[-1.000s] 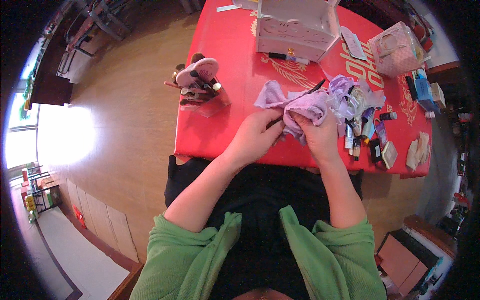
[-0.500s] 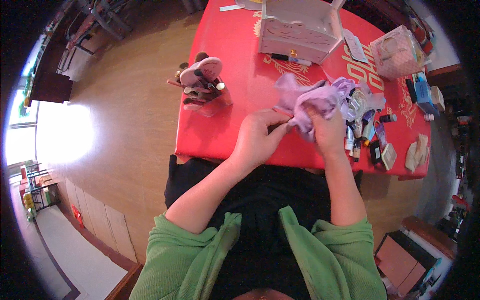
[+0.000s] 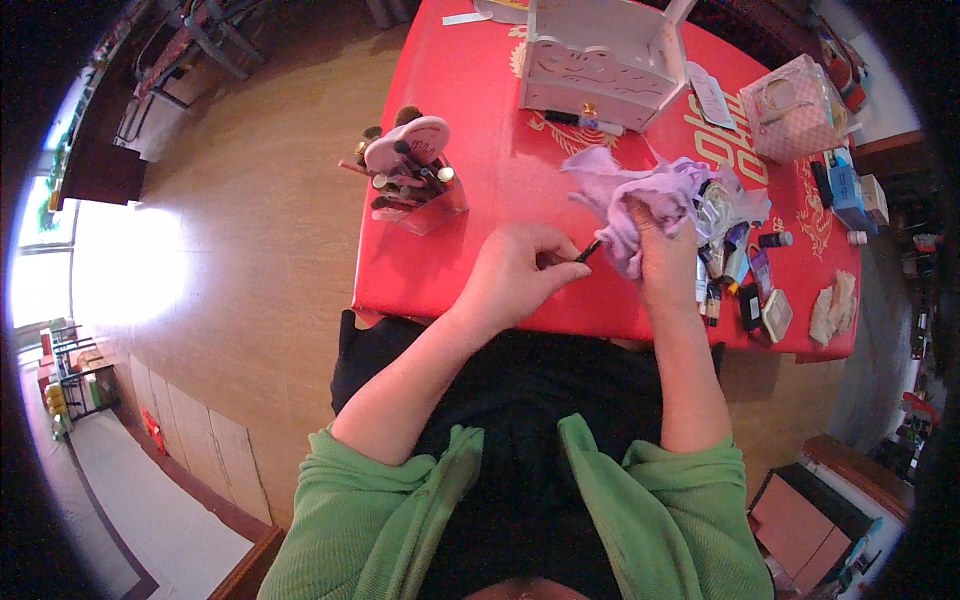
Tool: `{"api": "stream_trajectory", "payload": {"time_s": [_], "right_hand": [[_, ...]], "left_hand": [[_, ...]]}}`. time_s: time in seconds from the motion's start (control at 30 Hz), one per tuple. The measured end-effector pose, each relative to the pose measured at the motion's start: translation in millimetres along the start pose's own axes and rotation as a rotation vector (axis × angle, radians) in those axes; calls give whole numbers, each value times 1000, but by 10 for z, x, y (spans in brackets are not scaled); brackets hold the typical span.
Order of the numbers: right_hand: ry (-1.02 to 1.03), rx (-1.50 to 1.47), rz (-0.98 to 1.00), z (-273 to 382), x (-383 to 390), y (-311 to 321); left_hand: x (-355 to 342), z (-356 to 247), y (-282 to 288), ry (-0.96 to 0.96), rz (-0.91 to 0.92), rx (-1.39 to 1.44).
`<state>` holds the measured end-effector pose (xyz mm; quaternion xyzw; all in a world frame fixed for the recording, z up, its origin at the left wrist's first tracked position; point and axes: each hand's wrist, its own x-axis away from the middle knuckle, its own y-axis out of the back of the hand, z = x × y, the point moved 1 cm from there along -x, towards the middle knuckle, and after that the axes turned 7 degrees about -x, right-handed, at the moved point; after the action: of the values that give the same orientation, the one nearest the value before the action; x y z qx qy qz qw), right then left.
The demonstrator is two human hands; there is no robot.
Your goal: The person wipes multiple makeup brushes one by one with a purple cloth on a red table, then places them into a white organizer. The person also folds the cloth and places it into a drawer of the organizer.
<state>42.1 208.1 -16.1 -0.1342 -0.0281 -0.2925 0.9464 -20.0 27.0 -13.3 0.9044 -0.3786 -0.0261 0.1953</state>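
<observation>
My left hand (image 3: 515,275) pinches a thin black stick (image 3: 590,250) between thumb and fingers. Its exposed end points up and right, toward the cloth; the rest is hidden in the hand, and its exact kind does not show. In my right hand (image 3: 665,262) is a crumpled lilac cloth (image 3: 615,190), bunched in the fingers above the red table (image 3: 520,180). A small gap separates the stick from the gripped cloth. Beyond the left hand stands a clear cup (image 3: 440,207) of makeup brushes, with a pink oval piece (image 3: 408,143) among them.
A white shelf with a small drawer (image 3: 600,75) stands at the back. Right of the cloth lie cosmetic tubes and bottles (image 3: 735,255), beside a clear crinkled bag (image 3: 740,195). Farther right are a pink box (image 3: 795,110), a blue box (image 3: 850,190) and beige cloths (image 3: 833,308).
The cloth and my right hand have shifted slightly right, away from my left hand. The black stick's end now shows between them, where cloth covered it before.
</observation>
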Motion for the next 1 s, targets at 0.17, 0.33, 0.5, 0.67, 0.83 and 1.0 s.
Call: {"api": "stream_trajectory", "payload": {"time_s": [0.17, 0.33, 0.5, 0.67, 0.83, 1.0], "right_hand": [[-19, -99, -6, 5, -24, 35], [22, 107, 218, -99, 94, -94], [130, 361, 267, -13, 148, -85], [358, 769, 308, 38, 143, -66], [435, 1021, 543, 0, 166, -134], [460, 884, 510, -1, 253, -230]], "left_hand": [[25, 1, -60, 42, -8, 36], [-17, 86, -49, 53, -47, 107], [-13, 41, 59, -31, -1, -31], [16, -105, 178, 36, -215, -77], [65, -139, 228, -273, -353, 3], [140, -269, 268, -269, -384, -58]]}}
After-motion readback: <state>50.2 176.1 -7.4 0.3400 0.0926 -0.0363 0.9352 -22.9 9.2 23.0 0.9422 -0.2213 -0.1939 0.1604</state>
